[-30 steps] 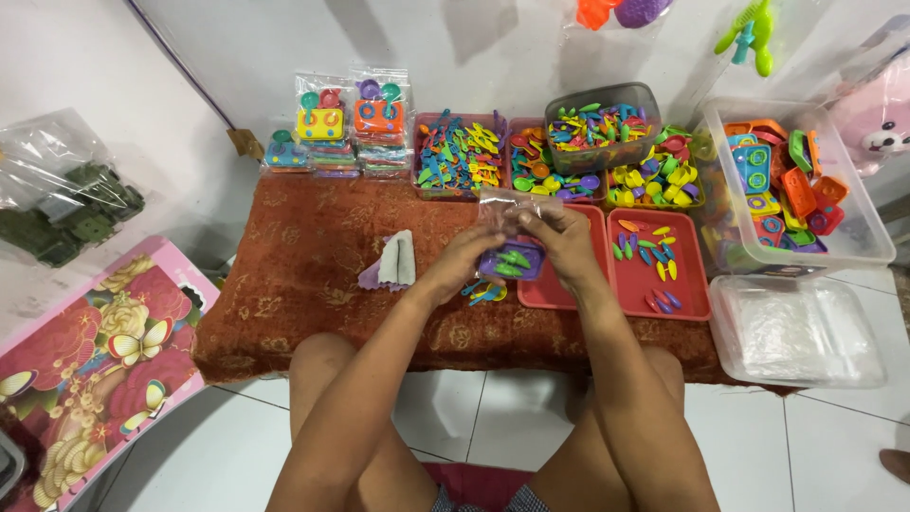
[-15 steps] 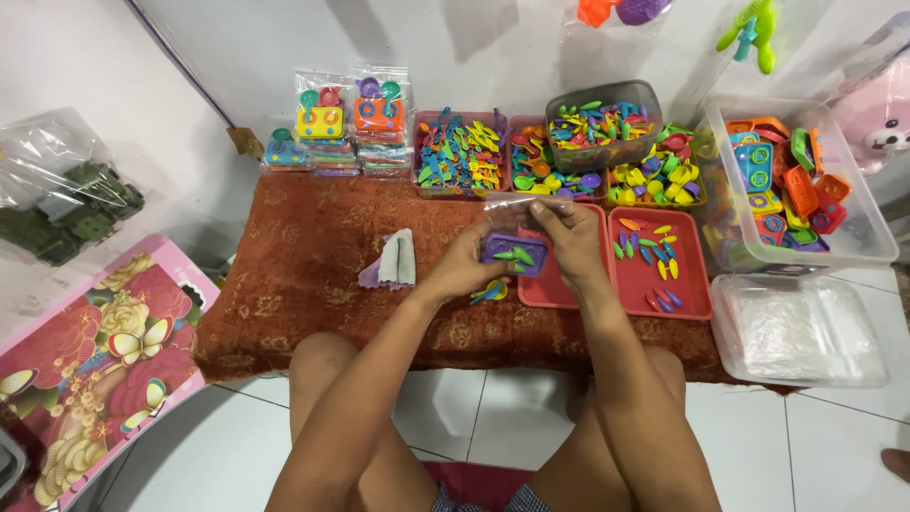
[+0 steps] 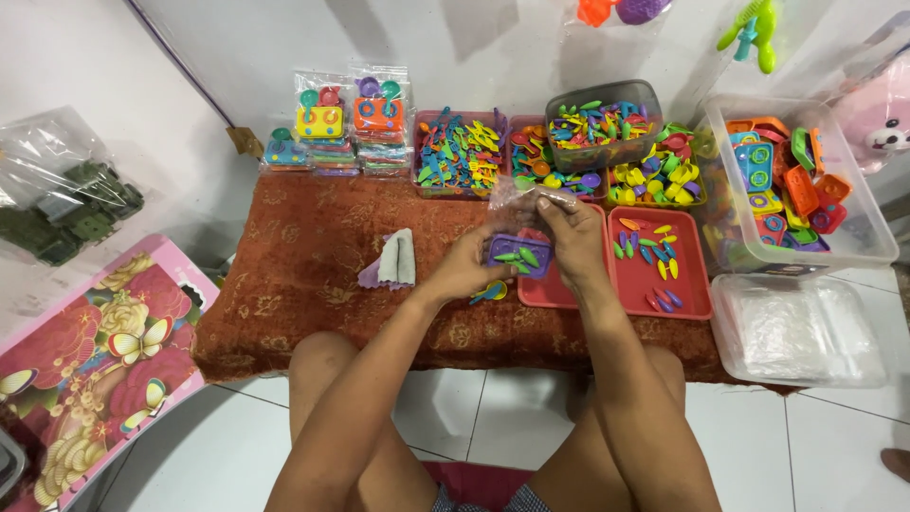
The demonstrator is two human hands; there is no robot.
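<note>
Both hands are bagging: the left hand (image 3: 466, 264) pinches the purple toy tray (image 3: 517, 253), just under the right hand (image 3: 572, 228) pinching the clear plastic bag (image 3: 527, 197), which must open wider next, I judge.

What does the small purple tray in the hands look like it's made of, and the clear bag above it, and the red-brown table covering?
Small purple tray: likely moulded plastic, with a flat, even colour and rounded edges. Clear bag: thin plastic film, see-through, crinkled and glinting. Red-brown table covering: woven or velvety fabric, matt, with a gold pattern, draping over the edge. The left hand and right hand hold the tray and bag.
</note>
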